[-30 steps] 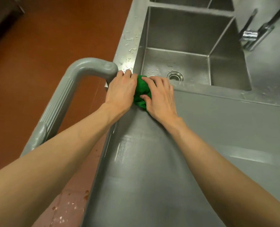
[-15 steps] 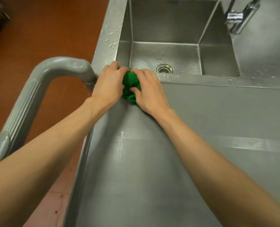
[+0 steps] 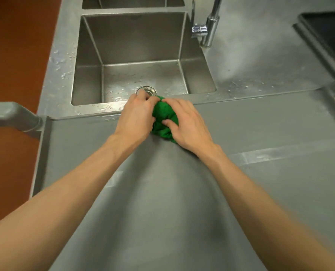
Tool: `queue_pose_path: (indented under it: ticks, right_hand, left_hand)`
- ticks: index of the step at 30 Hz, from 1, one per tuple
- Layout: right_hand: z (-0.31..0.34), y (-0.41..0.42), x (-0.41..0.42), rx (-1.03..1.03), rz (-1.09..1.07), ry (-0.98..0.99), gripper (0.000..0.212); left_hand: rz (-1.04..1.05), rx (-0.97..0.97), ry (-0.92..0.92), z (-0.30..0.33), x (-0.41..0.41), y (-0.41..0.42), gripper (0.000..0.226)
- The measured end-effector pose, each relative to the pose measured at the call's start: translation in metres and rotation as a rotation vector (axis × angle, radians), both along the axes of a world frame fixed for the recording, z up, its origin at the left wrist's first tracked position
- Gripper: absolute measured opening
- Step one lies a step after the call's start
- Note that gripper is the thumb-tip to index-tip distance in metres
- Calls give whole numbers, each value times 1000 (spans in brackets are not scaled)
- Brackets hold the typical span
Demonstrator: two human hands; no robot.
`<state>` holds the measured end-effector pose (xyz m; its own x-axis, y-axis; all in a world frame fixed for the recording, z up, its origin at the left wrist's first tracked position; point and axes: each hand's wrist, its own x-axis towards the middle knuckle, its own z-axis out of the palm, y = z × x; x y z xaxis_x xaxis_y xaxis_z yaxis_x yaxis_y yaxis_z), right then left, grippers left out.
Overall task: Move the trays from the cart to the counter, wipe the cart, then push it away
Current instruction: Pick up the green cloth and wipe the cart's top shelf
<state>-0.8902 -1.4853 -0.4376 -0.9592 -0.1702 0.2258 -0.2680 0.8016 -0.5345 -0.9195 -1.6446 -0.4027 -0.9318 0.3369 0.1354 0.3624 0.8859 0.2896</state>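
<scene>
Both bare forearms reach forward over the flat grey metal top of the cart (image 3: 162,212), smooth and dully reflective. The left hand (image 3: 136,116) and right hand (image 3: 186,124) each curl a closed grip around the bunched green cloth (image 3: 163,118), pressed on the cart's far edge. Compared with half a second ago, hands and cloth have slid rightward, away from the rounded grey cart handle (image 3: 12,116). Beyond lies the wet stainless-steel desk (image 3: 260,65) with its square sink basin (image 3: 139,55) and chrome tap (image 3: 209,26).
</scene>
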Motion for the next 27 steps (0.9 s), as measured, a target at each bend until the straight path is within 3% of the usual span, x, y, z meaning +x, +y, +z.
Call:
queue_pose_path:
  ticks: [10, 19, 27]
  right_hand:
    - [-1, 101, -2, 67, -73, 1, 53]
    - [-9, 95, -4, 29, -86, 2, 51]
    - [0, 86, -3, 148, -92, -29, 55]
  left_hand:
    - [-110, 142, -20, -3, -5, 92, 56]
    - [-79, 177, -65, -8, -13, 87, 56]
    - [-49, 206, -103, -3, -10, 80, 56]
